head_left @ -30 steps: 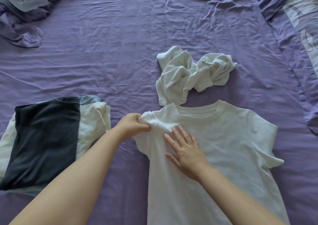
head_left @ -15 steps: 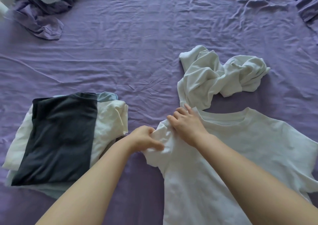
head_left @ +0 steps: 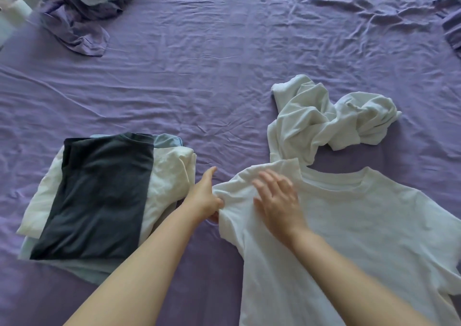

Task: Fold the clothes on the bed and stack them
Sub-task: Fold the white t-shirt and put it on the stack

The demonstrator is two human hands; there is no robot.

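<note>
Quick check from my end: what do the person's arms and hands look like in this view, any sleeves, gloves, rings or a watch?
Both forearms are bare as far as the frame shows; no sleeve edge is visible. The left hand and right hand wear no gloves. No watch, bracelet or wristband shows at either wrist. I see no rings, though the right hand's fingers are motion-blurred, so a thin band could be missed.

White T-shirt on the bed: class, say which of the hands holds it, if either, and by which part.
The left hand grips the white T-shirt at its folded sleeve edge. The right hand lies flat on it, gripping nothing.
</note>
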